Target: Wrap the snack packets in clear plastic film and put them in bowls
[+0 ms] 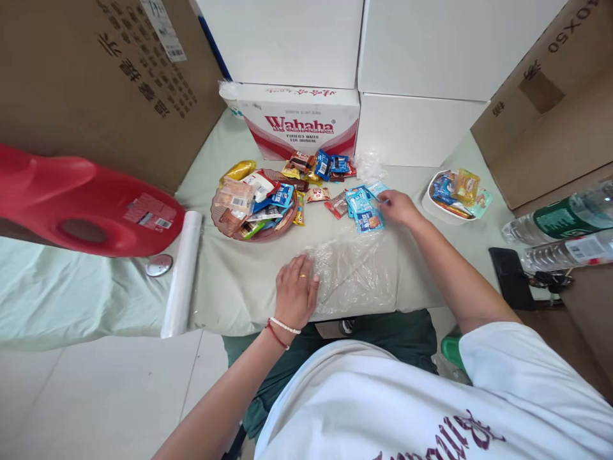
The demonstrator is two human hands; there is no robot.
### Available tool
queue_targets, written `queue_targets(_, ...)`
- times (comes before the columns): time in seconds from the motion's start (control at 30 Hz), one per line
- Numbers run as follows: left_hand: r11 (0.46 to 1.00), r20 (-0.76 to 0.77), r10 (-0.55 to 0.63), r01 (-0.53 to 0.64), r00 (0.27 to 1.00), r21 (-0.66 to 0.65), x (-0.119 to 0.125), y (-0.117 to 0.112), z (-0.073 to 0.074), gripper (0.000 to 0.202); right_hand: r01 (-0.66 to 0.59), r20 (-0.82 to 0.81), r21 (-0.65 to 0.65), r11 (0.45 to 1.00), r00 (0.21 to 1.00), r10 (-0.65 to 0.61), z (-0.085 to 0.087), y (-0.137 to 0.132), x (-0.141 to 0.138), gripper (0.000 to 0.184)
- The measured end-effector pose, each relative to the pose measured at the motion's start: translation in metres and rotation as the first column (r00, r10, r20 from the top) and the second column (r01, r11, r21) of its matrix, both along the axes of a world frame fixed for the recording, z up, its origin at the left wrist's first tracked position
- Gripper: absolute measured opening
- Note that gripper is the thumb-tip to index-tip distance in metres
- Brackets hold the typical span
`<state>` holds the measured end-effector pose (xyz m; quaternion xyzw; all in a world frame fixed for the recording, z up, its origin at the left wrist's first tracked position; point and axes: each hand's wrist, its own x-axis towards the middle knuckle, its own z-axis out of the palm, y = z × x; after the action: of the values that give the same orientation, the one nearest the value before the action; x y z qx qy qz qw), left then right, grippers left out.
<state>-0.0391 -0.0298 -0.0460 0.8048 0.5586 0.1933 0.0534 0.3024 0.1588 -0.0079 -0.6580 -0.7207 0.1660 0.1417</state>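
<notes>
while the left hand [295, 291] lies flat, palm down and fingers loosely spread, on the near-left edge of a clear plastic sheet [357, 271], it grips nothing; it only presses the film to the table [239, 281]. the sheet sits wrinkled at the front edge of the table, right in front of the person.

right hand [397, 207] reaches out past the sheet, fingers bent onto a small heap of blue packets [364, 207] just beyond its far edge. fingertips touch the heap; cannot tell whether a packet is pinched or merely touched.

nearby: brown plate [261, 237] piled with snacks to the left of the heap, white bowl [433, 211] with more snacks to the right, roll of film [181, 275] well left, water bottles [555, 223] lying at far right.

risks, as judged:
- film is light and held on one side only; a forearm drag across it could bunch it or pull it off the front edge.
- packets are slick and overlapping; a loose pinch could lift two, or drop one short of the sheet.
- plate is heaped above its rim; a brush from a wrist could spill snacks onto the cloth.
- film may cling to the left palm and lift with it.
</notes>
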Motion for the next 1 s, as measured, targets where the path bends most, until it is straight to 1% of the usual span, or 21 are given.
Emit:
queue_targets(0.07,1.0,-0.002,-0.011,0.011,1.0,0.019,0.0,0.011,0.006,0.044,-0.212,0.05,-0.039,0.977,0.976,0.214,-0.006,-0.003,0.002,0.056)
queue_targets(0.1,1.0,-0.022,-0.031,0.031,0.999,0.007,0.001,0.018,0.008,0.044,-0.277,0.068,-0.049,0.96,0.958,0.28,-0.01,-0.007,0.001,0.063)
queue_targets(0.13,0.999,-0.045,-0.037,0.036,0.998,-0.017,0.002,0.024,0.008,0.045,-0.294,0.084,-0.056,0.954,0.951,0.297,-0.013,-0.013,0.0,0.068)
queue_targets(0.17,0.999,-0.066,-0.028,0.025,0.997,-0.046,0.003,0.03,0.006,0.047,-0.268,0.097,-0.066,0.961,0.957,0.274,-0.015,-0.018,-0.001,0.068)
queue_targets(0.23,0.995,-0.094,0.013,-0.022,0.995,-0.094,0.003,0.038,0.0,0.053,-0.147,0.063,-0.112,0.983,0.986,0.154,-0.018,-0.031,0.003,0.06)
queue_targets(0.3,0.992,-0.114,0.039,-0.052,0.993,-0.114,0.002,0.038,-0.008,0.056,-0.045,-0.093,-0.221,0.974,0.995,0.025,-0.016,-0.042,0.015,0.047)
queue_targets(0.33,0.992,-0.124,0.038,-0.053,0.992,-0.118,0.001,0.036,-0.011,0.057,-0.018,-0.21,-0.291,0.957,0.977,-0.045,-0.014,-0.047,0.023,0.045)
queue_targets(0.37,0.991,-0.134,0.036,-0.052,0.99,-0.12,0.0,0.033,-0.013,0.058,0.003,-0.335,-0.355,0.935,0.933,-0.13,-0.011,-0.051,0.032,0.046)
queue_targets(0.4,0.991,-0.145,0.04,-0.058,0.989,-0.122,-0.001,0.029,-0.015,0.058,0.036,-0.447,-0.403,0.915,0.864,-0.23,-0.008,-0.053,0.04,0.048)
queue_targets(0.43,0.99,-0.155,0.047,-0.066,0.987,-0.125,-0.002,0.024,-0.015,0.058,0.091,-0.533,-0.43,0.898,0.777,-0.335,-0.004,-0.053,0.047,0.049)
queue_targets(0.5,0.987,-0.169,0.055,-0.079,0.984,-0.139,-0.003,0.016,-0.015,0.059,0.249,-0.628,-0.433,0.867,0.606,-0.488,0.003,-0.047,0.053,0.049)
queue_targets(0.53,0.985,-0.174,0.061,-0.087,0.983,-0.146,-0.003,0.014,-0.014,0.059,0.316,-0.652,-0.419,0.851,0.548,-0.524,0.005,-0.042,0.051,0.047)
queue_targets(0.57,0.984,-0.177,0.067,-0.095,0.982,-0.153,-0.003,0.012,-0.014,0.059,0.358,-0.657,-0.396,0.846,0.533,-0.533,0.007,-0.035,0.045,0.044)
queue_targets(0.6,0.982,-0.178,0.073,-0.102,0.981,-0.159,-0.003,0.011,-0.013,0.059,0.374,-0.645,-0.367,0.852,0.558,-0.523,0.006,-0.027,0.035,0.041)
queue_targets(0.63,0.981,-0.178,0.077,-0.106,0.981,-0.162,-0.003,0.011,-0.013,0.059,0.368,-0.622,-0.34,0.865,0.602,-0.501,0.005,-0.019,0.022,0.038)
queue_targets(0.67,0.98,-0.178,0.079,-0.109,0.981,-0.165,-0.003,0.011,-0.013,0.06,0.355,-0.578,-0.307,0.883,0.667,-0.47,0.002,-0.012,0.006,0.035)
queue_targets(0.73,0.979,-0.177,0.079,-0.109,0.981,-0.17,-0.002,0.012,-0.012,0.06,0.368,-0.494,-0.253,0.895,0.746,-0.446,-0.006,0.001,-0.026,0.029)
queue_targets(0.8,0.979,-0.175,0.078,-0.109,0.981,-0.175,-0.002,0.012,-0.011,0.06,0.413,-0.419,-0.203,0.888,0.783,-0.46,-0.015,0.009,-0.054,0.025)
queue_targets(0.87,0.978,-0.176,0.078,-0.109,0.981,-0.175,-0.002,0.012,-0.01,0.06,0.451,-0.298,-0.142,0.881,0.829,-0.473,-0.021,0.012,-0.074,0.026)
queue_targets(0.93,0.98,-0.172,0.077,-0.106,0.982,-0.166,-0.002,0.012,-0.009,0.059,0.471,-0.17,-0.093,0.877,0.861,-0.48,-0.024,0.01,-0.085,0.03)
queue_targets(1.0,0.984,-0.157,0.075,-0.098,0.985,-0.148,-0.003,0.011,-0.009,0.059,0.481,-0.086,-0.066,0.874,0.87,-0.485,-0.023,0.006,-0.091,0.034)
